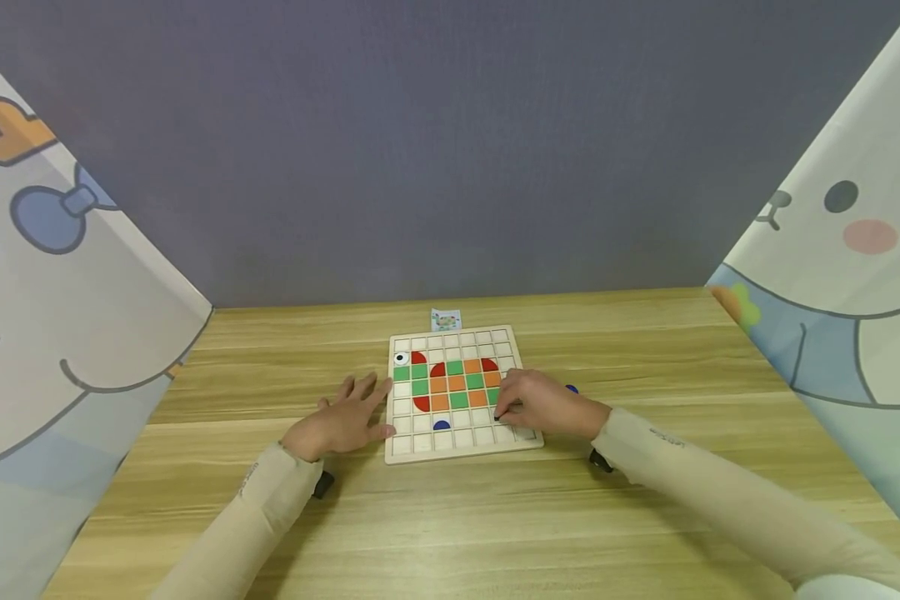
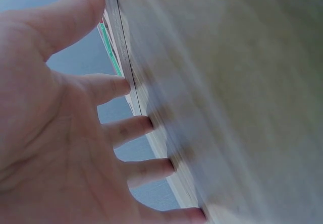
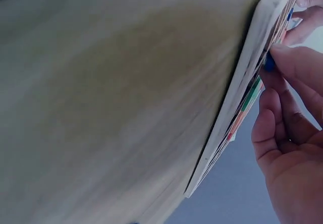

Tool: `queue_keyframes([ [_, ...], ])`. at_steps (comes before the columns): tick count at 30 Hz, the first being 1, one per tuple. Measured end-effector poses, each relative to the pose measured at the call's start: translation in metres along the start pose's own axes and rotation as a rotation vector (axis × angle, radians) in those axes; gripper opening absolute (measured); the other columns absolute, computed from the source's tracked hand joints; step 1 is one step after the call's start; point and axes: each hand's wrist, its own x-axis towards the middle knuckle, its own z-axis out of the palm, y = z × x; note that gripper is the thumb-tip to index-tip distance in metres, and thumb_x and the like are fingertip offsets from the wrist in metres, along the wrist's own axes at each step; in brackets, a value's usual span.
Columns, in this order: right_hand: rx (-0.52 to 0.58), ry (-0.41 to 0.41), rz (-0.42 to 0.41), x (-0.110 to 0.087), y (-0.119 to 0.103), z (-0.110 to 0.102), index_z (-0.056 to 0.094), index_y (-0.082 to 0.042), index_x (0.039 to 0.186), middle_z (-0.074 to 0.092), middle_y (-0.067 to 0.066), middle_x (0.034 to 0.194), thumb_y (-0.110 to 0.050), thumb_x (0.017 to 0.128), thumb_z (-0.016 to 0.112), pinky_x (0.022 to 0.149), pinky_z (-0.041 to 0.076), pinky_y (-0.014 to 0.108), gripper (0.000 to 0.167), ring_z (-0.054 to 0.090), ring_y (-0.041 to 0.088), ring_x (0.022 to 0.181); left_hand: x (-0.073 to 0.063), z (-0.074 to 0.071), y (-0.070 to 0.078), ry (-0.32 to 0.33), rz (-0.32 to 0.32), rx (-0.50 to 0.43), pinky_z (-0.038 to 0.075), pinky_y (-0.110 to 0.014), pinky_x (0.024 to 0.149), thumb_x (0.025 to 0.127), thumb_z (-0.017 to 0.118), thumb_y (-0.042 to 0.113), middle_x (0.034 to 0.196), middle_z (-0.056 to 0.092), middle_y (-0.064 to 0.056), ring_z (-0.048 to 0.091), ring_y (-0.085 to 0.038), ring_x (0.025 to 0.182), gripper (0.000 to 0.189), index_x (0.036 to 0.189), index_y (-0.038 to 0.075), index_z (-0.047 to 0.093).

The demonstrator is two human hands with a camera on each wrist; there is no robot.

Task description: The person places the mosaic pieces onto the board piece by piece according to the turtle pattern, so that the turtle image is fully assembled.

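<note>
A wooden grid board (image 1: pixel 465 455) lies flat on the table, its squares partly filled with green, orange and red tiles. A white eye tile (image 1: pixel 401 358) sits near its upper left corner, and a blue half-round tile (image 1: pixel 441 426) lies in a lower square. My left hand (image 1: pixel 343 421) is spread out at the board's left edge, fingers straight, with thumb and fingertips right at the rim. Over the lower right squares, my right hand (image 1: pixel 536 402) pinches a small blue piece (image 3: pixel 269 62) between thumb and finger; its shape is mostly hidden.
Behind the board's top edge lies a small picture card (image 1: pixel 446 320). Another blue piece (image 1: pixel 572 388) rests on the table (image 1: pixel 450 525) just beyond the right hand. A grey wall (image 1: pixel 450 167) rises at the back, with printed cartoon cloths on both sides.
</note>
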Motion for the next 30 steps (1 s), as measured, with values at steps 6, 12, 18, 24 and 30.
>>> queue_keyframes([
  [6, 0.028, -0.039, 0.042, 0.001, -0.002, 0.0, 0.077, -0.014, 0.086, 0.063, -0.013, 0.081, -0.011, 0.082, 0.075, 0.068, 0.045, 0.023, 0.006, 0.05, 0.004, 0.076, 0.0, 0.0, 0.0, 0.003, 0.003, 0.003, 0.012, -0.079, 0.089, 0.093, 0.053, 0.048, 0.156, 0.004, -0.018, 0.001, -0.051, 0.136, 0.08, 0.153, 0.015, 0.013],
  [12, 0.048, -0.046, 0.006, -0.003, -0.003, -0.002, 0.077, -0.013, 0.089, 0.063, -0.011, 0.086, -0.006, 0.082, 0.074, 0.072, 0.045, 0.025, 0.01, 0.052, 0.004, 0.08, 0.0, 0.0, 0.0, 0.003, -0.002, 0.004, 0.012, -0.079, 0.09, 0.093, 0.053, 0.049, 0.156, 0.004, -0.018, 0.0, -0.051, 0.136, 0.08, 0.153, 0.015, 0.013],
  [18, 0.088, -0.051, 0.018, -0.006, 0.001, -0.004, 0.077, -0.013, 0.095, 0.062, -0.011, 0.094, -0.007, 0.085, 0.071, 0.073, 0.047, 0.023, 0.013, 0.053, 0.004, 0.086, -0.001, 0.0, 0.0, 0.007, 0.001, 0.001, 0.011, -0.079, 0.089, 0.093, 0.053, 0.049, 0.156, 0.005, -0.018, 0.002, -0.052, 0.136, 0.08, 0.153, 0.015, 0.014],
  [24, 0.063, 0.075, 0.053, -0.016, 0.012, -0.019, 0.075, -0.012, 0.097, 0.062, -0.009, 0.095, -0.004, 0.085, 0.07, 0.075, 0.049, 0.028, 0.015, 0.054, 0.007, 0.088, -0.001, 0.0, 0.001, 0.012, 0.001, -0.007, 0.011, -0.079, 0.09, 0.093, 0.054, 0.047, 0.155, 0.005, -0.019, 0.002, -0.052, 0.136, 0.079, 0.153, 0.014, 0.015],
  [30, -0.009, 0.156, 0.125, -0.04, 0.03, -0.034, 0.074, -0.008, 0.101, 0.063, -0.003, 0.1, -0.004, 0.083, 0.073, 0.08, 0.049, 0.035, 0.018, 0.056, 0.015, 0.095, -0.002, -0.001, 0.002, 0.01, -0.001, -0.009, 0.011, -0.079, 0.09, 0.093, 0.054, 0.046, 0.155, 0.005, -0.019, 0.001, -0.052, 0.136, 0.079, 0.153, 0.014, 0.014],
])
